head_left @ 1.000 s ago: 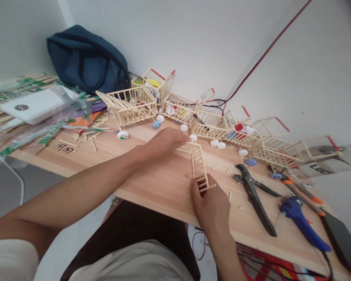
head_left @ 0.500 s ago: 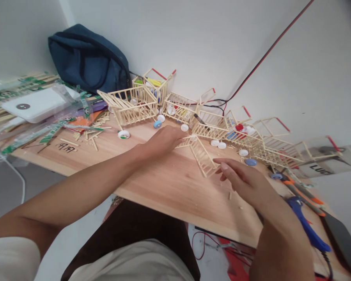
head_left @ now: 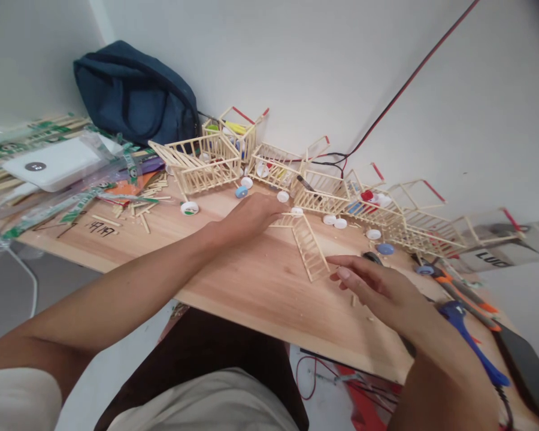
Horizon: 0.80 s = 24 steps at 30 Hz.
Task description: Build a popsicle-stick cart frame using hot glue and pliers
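My left hand [head_left: 264,211] is closed at the far end of a small wooden-stick lattice, its fingertips partly hidden. A short lattice piece [head_left: 282,222] shows just below those fingers. From there a ladder-like stick panel [head_left: 311,251] slants toward me on the table. My right hand [head_left: 371,284] is at the panel's near right corner, thumb and fingers apart, the index fingertip touching or very close to it. Behind both hands stand several miniature stick shopping carts [head_left: 326,194] with bottle-cap wheels [head_left: 340,223] and red-tipped handles.
A blue bag [head_left: 137,96] leans at the back left. Nearer are a white device [head_left: 60,161], plastic wrappers, and cut sticks [head_left: 139,209]. At right lie orange-grey pliers [head_left: 469,296], a blue-handled tool [head_left: 471,344] with a cord, and a dark slab [head_left: 525,365].
The panel's near end has swung slightly toward me and to the left. My right hand has shifted a little toward me and right; my left hand stays almost in place.
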Available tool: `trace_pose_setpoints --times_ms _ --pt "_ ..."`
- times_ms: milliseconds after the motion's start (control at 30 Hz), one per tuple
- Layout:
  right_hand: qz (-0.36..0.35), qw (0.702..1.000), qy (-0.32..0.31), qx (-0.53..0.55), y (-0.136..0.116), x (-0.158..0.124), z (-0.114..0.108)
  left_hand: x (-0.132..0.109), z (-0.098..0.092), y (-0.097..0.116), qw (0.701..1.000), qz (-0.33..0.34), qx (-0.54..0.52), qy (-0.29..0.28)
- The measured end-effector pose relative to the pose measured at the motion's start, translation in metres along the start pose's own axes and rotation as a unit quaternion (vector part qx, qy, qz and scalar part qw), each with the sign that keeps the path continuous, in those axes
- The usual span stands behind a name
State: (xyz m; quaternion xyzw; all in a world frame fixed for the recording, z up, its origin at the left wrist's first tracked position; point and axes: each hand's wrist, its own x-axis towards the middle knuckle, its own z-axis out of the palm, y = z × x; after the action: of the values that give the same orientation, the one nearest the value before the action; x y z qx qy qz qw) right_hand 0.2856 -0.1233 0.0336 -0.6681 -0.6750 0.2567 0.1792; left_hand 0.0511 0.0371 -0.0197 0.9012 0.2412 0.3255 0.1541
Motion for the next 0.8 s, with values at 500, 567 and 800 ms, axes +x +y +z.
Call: trace_pose_setpoints --times_ms 500,567,800 --pt "-0.01 0.992 0.117 -0.042 -0.01 0.081 0.023 0.0 0.001 -0.002 0.999 0.045 -0.004 0.008" --pt "-0.029 0.99 0.127 -0.057 -0.009 0.084 0.028 0.001 0.002 -0.002 0.999 0.042 0.001 0.008" --pt "-0.029 0.989 0.121 -0.084 -0.011 0.084 0.037 0.0 0.005 -0.003 0.999 0.031 -0.009 0.005"
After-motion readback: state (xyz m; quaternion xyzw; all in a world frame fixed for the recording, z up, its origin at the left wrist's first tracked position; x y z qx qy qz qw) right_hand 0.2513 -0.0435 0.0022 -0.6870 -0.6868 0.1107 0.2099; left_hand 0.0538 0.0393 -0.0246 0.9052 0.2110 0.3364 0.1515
